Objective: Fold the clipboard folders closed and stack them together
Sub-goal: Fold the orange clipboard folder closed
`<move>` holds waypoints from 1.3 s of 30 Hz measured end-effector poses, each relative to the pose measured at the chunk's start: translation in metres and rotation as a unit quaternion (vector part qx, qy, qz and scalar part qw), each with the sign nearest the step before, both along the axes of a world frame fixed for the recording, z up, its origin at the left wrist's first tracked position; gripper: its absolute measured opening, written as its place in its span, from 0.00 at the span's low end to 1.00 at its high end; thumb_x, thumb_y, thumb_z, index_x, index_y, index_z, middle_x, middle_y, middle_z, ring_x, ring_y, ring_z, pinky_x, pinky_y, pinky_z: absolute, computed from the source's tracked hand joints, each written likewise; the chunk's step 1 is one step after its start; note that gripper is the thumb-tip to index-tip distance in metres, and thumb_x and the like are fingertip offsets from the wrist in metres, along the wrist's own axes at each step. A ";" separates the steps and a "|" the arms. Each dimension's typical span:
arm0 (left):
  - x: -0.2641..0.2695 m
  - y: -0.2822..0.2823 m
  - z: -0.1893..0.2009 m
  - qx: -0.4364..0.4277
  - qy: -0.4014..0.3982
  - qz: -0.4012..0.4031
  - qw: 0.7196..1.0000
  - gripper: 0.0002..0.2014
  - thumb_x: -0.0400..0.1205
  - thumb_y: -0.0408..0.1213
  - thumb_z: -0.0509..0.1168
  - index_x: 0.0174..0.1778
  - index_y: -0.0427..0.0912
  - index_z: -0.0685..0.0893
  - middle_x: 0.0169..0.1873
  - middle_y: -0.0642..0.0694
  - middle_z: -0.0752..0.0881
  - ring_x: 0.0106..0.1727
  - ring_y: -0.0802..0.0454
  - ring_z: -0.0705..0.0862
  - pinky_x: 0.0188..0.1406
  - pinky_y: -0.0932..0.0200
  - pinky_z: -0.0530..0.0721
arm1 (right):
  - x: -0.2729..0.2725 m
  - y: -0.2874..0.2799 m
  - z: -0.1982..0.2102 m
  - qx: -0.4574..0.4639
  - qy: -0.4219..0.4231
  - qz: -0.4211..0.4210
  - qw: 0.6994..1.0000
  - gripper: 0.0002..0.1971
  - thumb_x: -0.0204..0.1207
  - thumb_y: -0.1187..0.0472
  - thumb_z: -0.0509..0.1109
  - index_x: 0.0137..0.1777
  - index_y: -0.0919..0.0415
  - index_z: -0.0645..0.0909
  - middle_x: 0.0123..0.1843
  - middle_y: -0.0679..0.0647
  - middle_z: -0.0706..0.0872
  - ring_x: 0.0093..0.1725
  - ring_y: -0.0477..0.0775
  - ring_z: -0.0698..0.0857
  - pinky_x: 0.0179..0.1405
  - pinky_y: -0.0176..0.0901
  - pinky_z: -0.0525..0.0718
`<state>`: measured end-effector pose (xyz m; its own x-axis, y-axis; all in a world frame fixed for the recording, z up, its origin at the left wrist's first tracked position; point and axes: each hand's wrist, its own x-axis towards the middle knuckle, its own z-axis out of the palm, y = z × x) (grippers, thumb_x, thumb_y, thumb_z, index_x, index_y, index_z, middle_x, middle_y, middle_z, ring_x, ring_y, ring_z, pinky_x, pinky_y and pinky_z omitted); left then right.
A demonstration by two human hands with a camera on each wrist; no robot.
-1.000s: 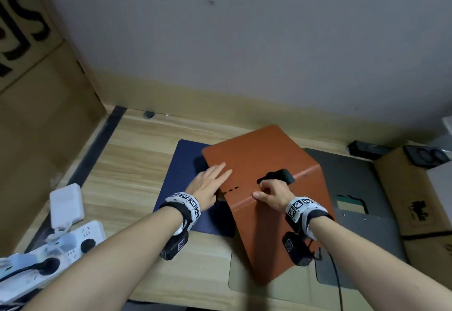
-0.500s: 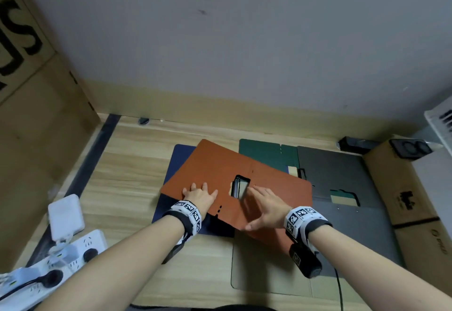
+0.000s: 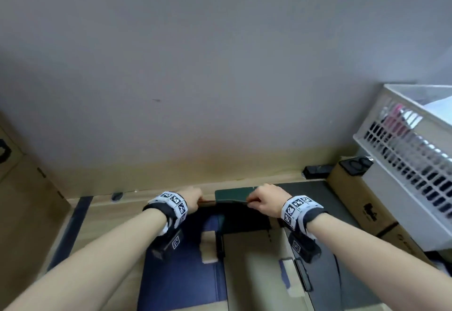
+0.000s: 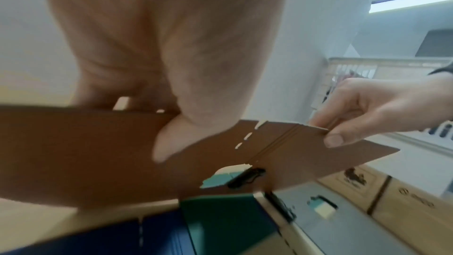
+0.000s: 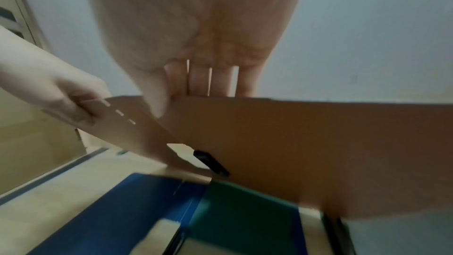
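Brown clipboard folder (image 4: 282, 154) lifted off worktop (image 3: 110, 215), seen nearly edge-on from head view; left hand (image 3: 189, 199) and right hand (image 3: 265, 200) both pinch it. Blue folder (image 3: 181, 283), green folder (image 3: 234, 194), grey folder (image 4: 343, 226) lie open below. Step: carrying brown one; next, probably set it down squarely to start stack.

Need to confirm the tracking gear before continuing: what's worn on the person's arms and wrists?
Bare forearms, no sleeves. Each wrist carries a dark band with white square black-patterned marker tiles: left wristband, right wristband. Under each hangs a black camera module with a marker tag: left, right.
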<state>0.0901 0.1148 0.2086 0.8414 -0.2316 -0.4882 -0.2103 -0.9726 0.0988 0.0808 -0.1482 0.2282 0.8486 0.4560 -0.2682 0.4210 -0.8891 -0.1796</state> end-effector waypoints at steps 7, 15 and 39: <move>0.039 0.019 0.065 -0.070 -0.186 0.029 0.980 0.21 0.83 0.35 0.64 0.72 0.57 0.79 0.68 0.45 0.85 0.69 0.40 0.81 0.64 0.49 0.79 | 0.045 0.003 0.043 0.016 -0.159 -0.086 0.983 0.11 0.82 0.65 0.59 0.60 0.54 0.77 0.62 0.51 0.88 0.57 0.63 0.87 0.48 0.50 0.81; 0.049 0.027 0.026 -0.075 0.057 0.026 0.995 0.16 0.77 0.33 0.69 0.61 0.46 0.86 0.58 0.45 0.89 0.59 0.46 0.86 0.59 0.55 0.83 | 0.070 0.006 -0.012 0.019 0.034 -0.027 0.999 0.10 0.85 0.58 0.59 0.60 0.59 0.79 0.57 0.61 0.87 0.57 0.65 0.84 0.48 0.49 0.78; 0.051 0.041 -0.222 -0.034 0.128 0.249 0.959 0.27 0.73 0.55 0.75 0.63 0.45 0.82 0.61 0.44 0.86 0.61 0.40 0.84 0.60 0.45 0.83 | 0.105 0.005 -0.259 0.069 0.204 -0.094 0.972 0.18 0.74 0.46 0.73 0.60 0.54 0.79 0.60 0.53 0.77 0.63 0.55 0.74 0.66 0.53 0.74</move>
